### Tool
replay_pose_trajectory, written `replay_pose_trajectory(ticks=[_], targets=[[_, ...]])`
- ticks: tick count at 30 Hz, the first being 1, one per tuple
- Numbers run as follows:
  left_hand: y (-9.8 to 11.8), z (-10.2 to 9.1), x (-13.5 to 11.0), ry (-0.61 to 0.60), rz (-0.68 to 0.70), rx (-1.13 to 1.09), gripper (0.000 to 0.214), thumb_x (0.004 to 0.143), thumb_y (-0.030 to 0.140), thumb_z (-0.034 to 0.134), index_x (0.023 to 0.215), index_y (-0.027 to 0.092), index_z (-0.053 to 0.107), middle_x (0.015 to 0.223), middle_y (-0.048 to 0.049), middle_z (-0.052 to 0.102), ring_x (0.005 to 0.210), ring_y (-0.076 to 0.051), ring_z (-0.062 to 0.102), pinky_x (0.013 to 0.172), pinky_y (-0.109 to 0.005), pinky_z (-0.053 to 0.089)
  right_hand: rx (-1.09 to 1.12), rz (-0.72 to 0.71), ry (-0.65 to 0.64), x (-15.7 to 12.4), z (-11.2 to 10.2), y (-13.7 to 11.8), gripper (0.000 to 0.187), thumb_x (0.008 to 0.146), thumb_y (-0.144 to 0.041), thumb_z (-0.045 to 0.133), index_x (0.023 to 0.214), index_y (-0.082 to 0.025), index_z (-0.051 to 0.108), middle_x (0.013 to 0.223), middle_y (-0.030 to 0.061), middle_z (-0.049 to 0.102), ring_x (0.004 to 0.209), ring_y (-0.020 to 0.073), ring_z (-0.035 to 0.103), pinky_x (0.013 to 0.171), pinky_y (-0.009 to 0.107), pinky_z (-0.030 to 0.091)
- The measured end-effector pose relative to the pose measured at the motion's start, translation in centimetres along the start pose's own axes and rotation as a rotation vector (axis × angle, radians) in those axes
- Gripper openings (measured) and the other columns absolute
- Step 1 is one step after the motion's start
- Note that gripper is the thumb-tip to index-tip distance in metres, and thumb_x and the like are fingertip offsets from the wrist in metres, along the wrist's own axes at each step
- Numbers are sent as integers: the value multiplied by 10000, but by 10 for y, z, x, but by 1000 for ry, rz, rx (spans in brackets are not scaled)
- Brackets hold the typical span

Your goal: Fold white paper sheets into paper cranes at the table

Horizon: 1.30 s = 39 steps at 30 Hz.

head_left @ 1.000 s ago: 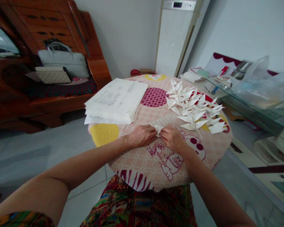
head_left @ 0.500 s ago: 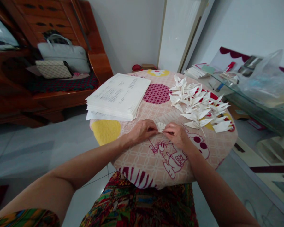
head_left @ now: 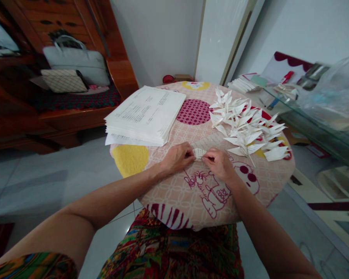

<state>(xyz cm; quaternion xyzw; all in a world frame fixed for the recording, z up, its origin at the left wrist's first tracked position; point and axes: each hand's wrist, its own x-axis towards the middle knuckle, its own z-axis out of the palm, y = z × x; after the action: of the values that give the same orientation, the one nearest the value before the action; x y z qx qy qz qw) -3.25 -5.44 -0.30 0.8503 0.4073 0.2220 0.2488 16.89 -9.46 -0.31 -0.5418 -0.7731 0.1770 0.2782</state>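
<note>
A small folded piece of printed paper [head_left: 199, 154] lies low over the cloth near the table's middle. My left hand [head_left: 180, 155] pinches its left end between thumb and fingers. At its right end, my right hand [head_left: 217, 162] has its fingertips closed on the edge. Parts of the paper are hidden under the fingers. Just behind it, a faint pale strip [head_left: 211, 140] rests on the tablecloth. Several white folded paper cranes [head_left: 240, 120] are heaped to the right, beyond my right hand. A thick stack of printed sheets [head_left: 149, 110] stands beyond my left hand.
The round table wears a patterned cloth [head_left: 171, 190]. On the right, a glass shelf [head_left: 317, 116] carries a clear plastic bag [head_left: 334, 93] and small items. A wooden bench [head_left: 75, 116] with a grey handbag [head_left: 75, 64] stands at the left.
Both hands stay at the folded paper. The right fingers have shifted slightly right, showing a little more of it. The whole view has moved slightly.
</note>
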Motion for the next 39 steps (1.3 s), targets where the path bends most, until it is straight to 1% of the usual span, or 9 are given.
replay_pose_trajectory(ticks=[5, 9, 13, 15, 19, 24, 26, 32, 39], targets=[[0, 4, 3, -2, -41, 57, 146, 862, 179, 588, 750, 145, 676, 868, -49, 665, 811, -156, 623, 758, -284, 473, -59, 23, 2, 0, 1, 0, 166, 823, -98, 637, 680, -150, 705, 701, 27, 606, 676, 145, 546, 651, 265, 379], [-1, 4, 5, 3, -61, 69, 131, 846, 197, 611, 742, 149, 676, 874, -45, 658, 784, -148, 605, 740, -281, 476, -120, 109, -1, 3, 0, -3, 146, 807, -112, 654, 683, -152, 721, 708, 47, 660, 689, 161, 576, 661, 273, 388], [1, 5, 6, 2, -91, 97, 134, 828, 197, 619, 711, 150, 665, 847, -39, 643, 731, -135, 578, 707, -274, 474, -150, 217, -44, 9, 0, -9, 129, 805, -137, 673, 691, -150, 733, 735, 71, 712, 713, 178, 616, 668, 278, 398], [2, 5, 7, -1, -97, 105, 142, 822, 189, 615, 692, 148, 657, 824, -40, 633, 708, -132, 567, 688, -272, 471, -174, 242, -64, 11, 0, -12, 126, 811, -158, 683, 696, -150, 734, 745, 78, 723, 721, 184, 623, 670, 281, 399], [2, 5, 8, -4, -90, 106, 151, 815, 180, 609, 675, 145, 653, 814, -43, 628, 688, -131, 561, 667, -274, 470, -214, 225, -77, 11, 1, -12, 138, 827, -185, 680, 699, -159, 726, 754, 77, 718, 731, 188, 617, 679, 287, 400], [0, 6, 8, 1, -73, 110, 152, 809, 191, 609, 670, 149, 653, 816, -39, 631, 684, -128, 559, 670, -272, 479, -216, 115, -54, 7, 1, -5, 144, 824, -152, 667, 685, -167, 700, 759, 62, 685, 742, 180, 589, 707, 291, 401], [0, 6, 8, -6, -67, 117, 152, 811, 188, 609, 671, 148, 653, 828, -45, 636, 702, -134, 568, 682, -276, 480, -202, 96, -55, 6, 1, -3, 140, 822, -141, 667, 687, -167, 695, 756, 60, 674, 741, 177, 582, 712, 291, 400], [3, 4, 7, -23, -82, 185, 160, 837, 199, 590, 707, 143, 667, 844, -70, 650, 730, -165, 589, 694, -303, 474, -246, 139, -98, 10, 0, -8, 140, 832, -136, 655, 702, -150, 706, 773, 83, 697, 755, 189, 602, 706, 295, 396], [4, 3, 9, -38, -87, 229, 159, 840, 205, 577, 708, 147, 646, 840, -75, 660, 749, -176, 603, 697, -307, 465, -283, 214, -158, 17, -1, -12, 145, 849, -163, 652, 734, -150, 738, 768, 96, 745, 699, 187, 632, 652, 290, 398]])
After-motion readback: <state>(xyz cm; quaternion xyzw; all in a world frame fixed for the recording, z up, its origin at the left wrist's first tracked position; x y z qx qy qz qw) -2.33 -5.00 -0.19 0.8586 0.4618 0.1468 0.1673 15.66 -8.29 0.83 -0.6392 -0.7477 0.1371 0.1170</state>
